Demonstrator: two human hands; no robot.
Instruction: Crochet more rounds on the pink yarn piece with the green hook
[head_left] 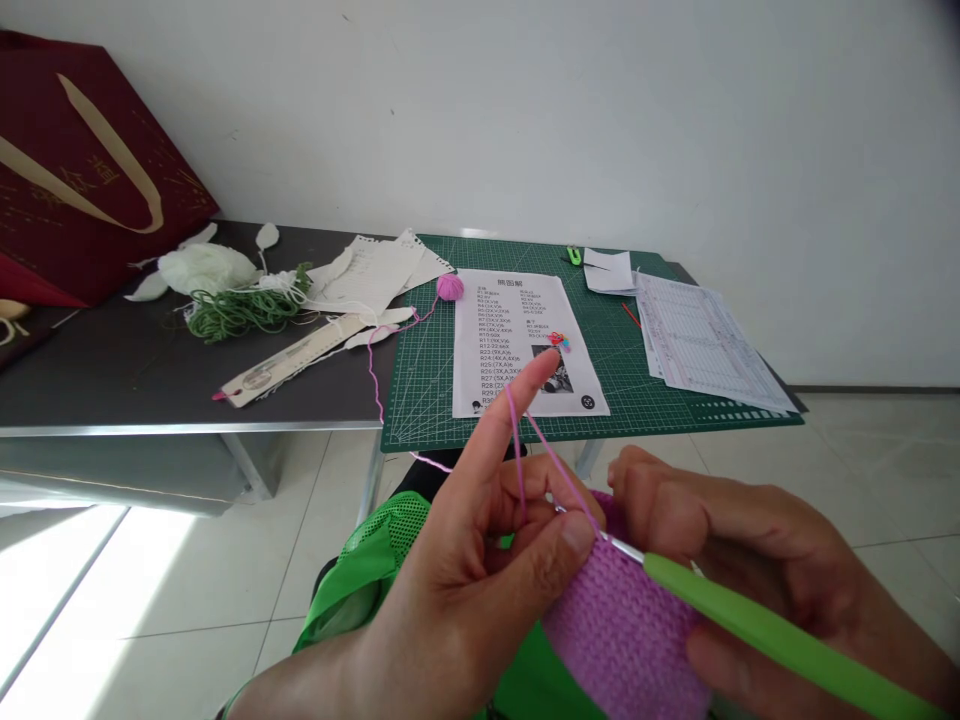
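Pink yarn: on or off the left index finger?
On: the yarn loops around the left index finger, two strands leading down.

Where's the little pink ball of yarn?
In the head view, the pink yarn ball is a bit left of centre on the green mat, beside the top-left corner of the printed sheet.

Wearer: bright green garment point(349, 590), perforated mesh panel point(394, 520) with rows of small round holes, smoother fabric below it, soft folds. Same green shows lower down between the arms. Black cloth point(429, 478) along the garment's upper edge; which clothing item, can't tell. Left hand point(480, 590) and right hand point(757, 540) bare; left forearm point(300, 685) bare as well. Left thumbnail short, rounded. Narrow dark edge at the frame bottom by that forearm, possibly a cuff, unclear.
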